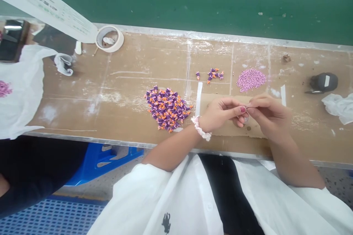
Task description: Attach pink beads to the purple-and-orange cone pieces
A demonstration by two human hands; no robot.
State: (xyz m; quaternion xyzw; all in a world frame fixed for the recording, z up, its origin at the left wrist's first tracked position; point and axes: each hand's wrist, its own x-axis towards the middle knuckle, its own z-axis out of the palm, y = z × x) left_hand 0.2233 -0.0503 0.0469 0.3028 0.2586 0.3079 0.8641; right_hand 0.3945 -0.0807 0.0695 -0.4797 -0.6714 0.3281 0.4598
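My left hand [224, 113] and my right hand [268, 114] meet fingertip to fingertip above the brown worktable [124, 91]. Both are pinched on a tiny piece between them that is too small to name. A heap of purple-and-orange small parts [167, 108] lies just left of my left wrist. A few of the same parts [213, 75] sit farther back. A mound of pink beads [250, 79] lies behind my hands. Two white tape strips [199, 98] flank a cardboard patch [228, 126] under my hands.
A tape roll [109, 38] sits at the back left near a white paper sheet [49, 5]. A dark rounded object [322, 82] and a white crumpled bag [339, 107] lie at the right. Another person's dark clothing [33, 169] and a blue stool [99, 161] are at the left.
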